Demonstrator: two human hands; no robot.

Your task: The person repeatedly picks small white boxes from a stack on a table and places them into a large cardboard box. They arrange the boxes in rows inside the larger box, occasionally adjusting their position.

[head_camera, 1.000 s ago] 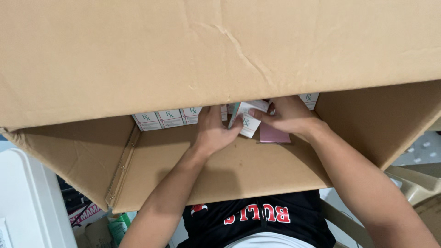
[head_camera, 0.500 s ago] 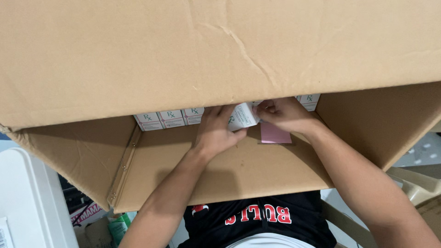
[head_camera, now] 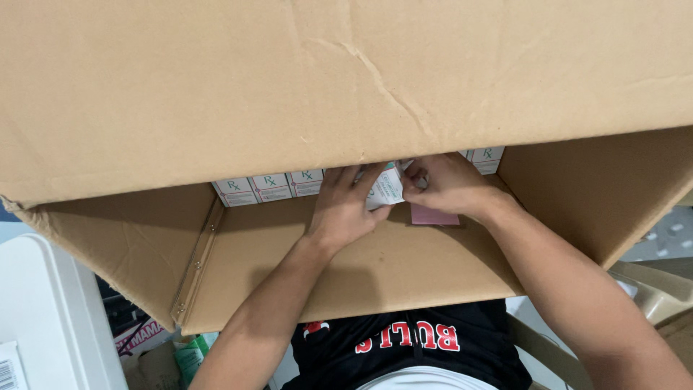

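Your left hand (head_camera: 345, 209) and right hand (head_camera: 444, 186) are bare, as are both forearms, with no sleeves showing. At the bottom centre of the frame you wear a black top with red, white-edged lettering.

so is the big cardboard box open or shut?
Open: the cardboard box has its flap raised, and both hands reach inside to the small white cartons.

Access, carton (head_camera: 404, 267): I see bare floor open near side; far side blocked by box row (head_camera: 268, 188), overhanging flap (head_camera: 289, 79).
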